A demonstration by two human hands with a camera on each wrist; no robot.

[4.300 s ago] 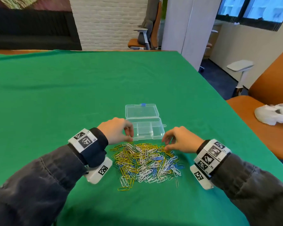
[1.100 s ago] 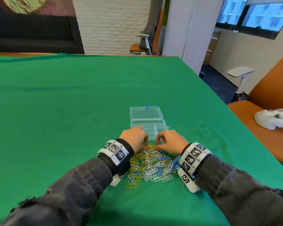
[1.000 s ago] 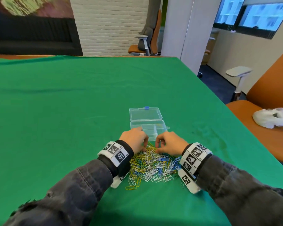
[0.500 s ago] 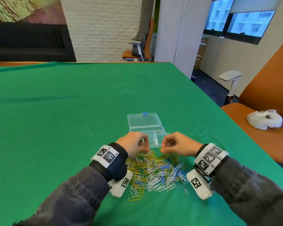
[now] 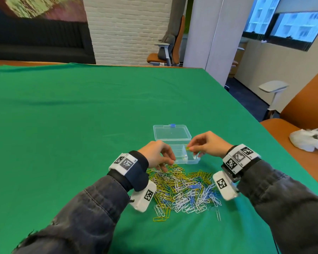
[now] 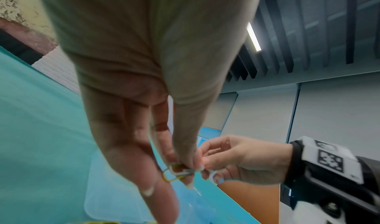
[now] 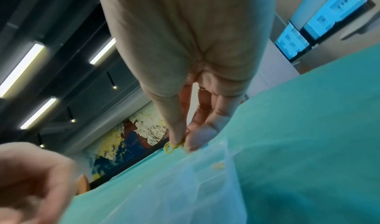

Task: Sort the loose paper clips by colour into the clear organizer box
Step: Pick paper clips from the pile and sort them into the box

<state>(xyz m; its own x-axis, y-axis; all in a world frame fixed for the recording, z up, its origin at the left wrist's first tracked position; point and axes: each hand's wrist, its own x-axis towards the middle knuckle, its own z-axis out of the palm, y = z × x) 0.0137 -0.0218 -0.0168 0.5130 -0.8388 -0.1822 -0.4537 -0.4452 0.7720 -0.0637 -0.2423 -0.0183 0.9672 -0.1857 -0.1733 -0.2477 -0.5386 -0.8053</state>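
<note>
Yellow clip (image 5: 188, 148) is what my right hand (image 5: 207, 143) is pinching over the clear organizer box (image 5: 180, 154), which is sitting open on the green counter (image 5: 81, 116). My left hand (image 5: 155, 155) is pinching a few clips (image 6: 174, 173) at the pile's (image 5: 185, 189) far edge, just near of the box.

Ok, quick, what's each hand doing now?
Left hand: pinching several wire paper clips, yellow and white.
Right hand: pinching yellow paper clips over the clear plastic organizer box.
</note>
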